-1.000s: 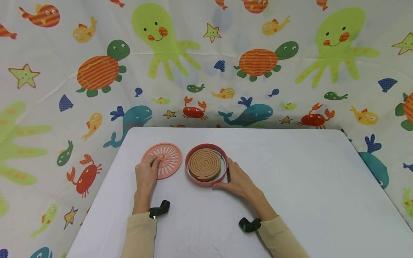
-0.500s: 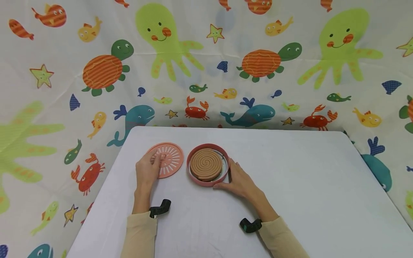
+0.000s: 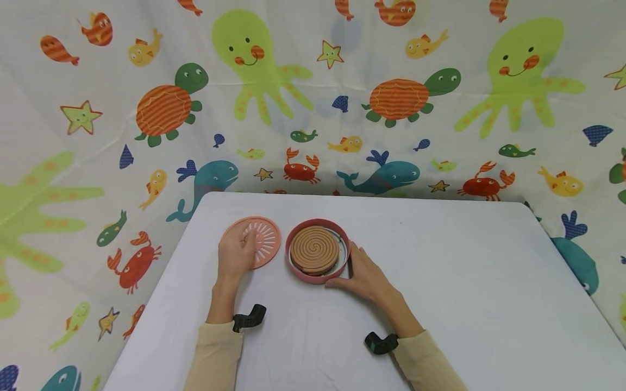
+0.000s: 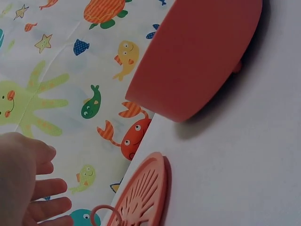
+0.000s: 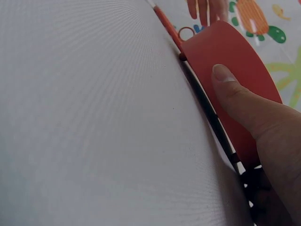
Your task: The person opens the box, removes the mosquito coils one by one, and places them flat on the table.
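Observation:
A round red mosquito coil holder (image 3: 299, 276) stands on the white table, with a stack of brown mosquito coils (image 3: 314, 250) inside. My right hand (image 3: 369, 279) grips its right side; the thumb (image 5: 228, 84) lies along the outer wall in the right wrist view. Left of the holder lies its slotted pink lid (image 3: 270, 239), flat on the table. Over the lid's left part is my left hand (image 3: 237, 255), fingers loosely bent and holding nothing. In the left wrist view the lid's upright ring handle (image 4: 104, 206) stands apart from these fingers (image 4: 51, 207).
The white table (image 3: 464, 282) extends far to the right of the holder. Behind and to the left hangs a cloth (image 3: 342, 70) printed with sea animals. Black wrist cameras (image 3: 250, 317) sit on both forearms.
My left hand has let go of the lid's ring and shifted slightly right, over the lid. The right hand keeps its grip on the holder. The head view has turned slightly.

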`<state>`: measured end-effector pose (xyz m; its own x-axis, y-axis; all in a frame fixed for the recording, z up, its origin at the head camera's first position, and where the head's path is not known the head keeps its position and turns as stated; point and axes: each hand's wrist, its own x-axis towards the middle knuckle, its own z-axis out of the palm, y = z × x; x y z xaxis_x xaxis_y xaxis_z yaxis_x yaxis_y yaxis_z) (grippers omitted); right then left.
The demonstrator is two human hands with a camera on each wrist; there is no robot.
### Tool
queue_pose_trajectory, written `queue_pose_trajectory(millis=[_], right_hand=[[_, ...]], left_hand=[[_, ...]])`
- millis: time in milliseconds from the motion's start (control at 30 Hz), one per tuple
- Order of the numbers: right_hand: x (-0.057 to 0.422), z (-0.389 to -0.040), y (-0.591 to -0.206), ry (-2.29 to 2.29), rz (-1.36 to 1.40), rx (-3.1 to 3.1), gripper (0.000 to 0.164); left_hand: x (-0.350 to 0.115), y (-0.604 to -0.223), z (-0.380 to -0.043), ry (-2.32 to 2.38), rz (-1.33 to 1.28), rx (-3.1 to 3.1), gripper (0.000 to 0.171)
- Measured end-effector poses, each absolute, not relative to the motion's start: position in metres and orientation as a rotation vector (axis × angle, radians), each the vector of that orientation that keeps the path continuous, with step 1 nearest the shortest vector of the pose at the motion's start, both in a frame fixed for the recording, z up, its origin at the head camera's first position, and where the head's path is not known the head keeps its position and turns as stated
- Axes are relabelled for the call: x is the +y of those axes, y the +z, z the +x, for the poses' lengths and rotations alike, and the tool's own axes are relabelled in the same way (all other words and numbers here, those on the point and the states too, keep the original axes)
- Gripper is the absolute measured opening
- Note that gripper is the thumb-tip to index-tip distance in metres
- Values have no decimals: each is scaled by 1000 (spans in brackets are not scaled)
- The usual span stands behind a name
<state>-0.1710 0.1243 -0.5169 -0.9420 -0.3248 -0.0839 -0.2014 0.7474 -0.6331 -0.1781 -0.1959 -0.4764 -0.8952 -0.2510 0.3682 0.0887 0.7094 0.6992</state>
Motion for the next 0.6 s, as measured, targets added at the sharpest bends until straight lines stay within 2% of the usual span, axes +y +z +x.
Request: queue_pose_trajectory(millis=[267,600], right_hand=[[124,-170,-516,-973,-418,2750,129],[123,-169,-516,-969,-408,2761,129]], left_hand=[[-176,-480,-177,-1055,-26,-2485,40],[-151,-490,-169,-1144,-29,-2507,40]])
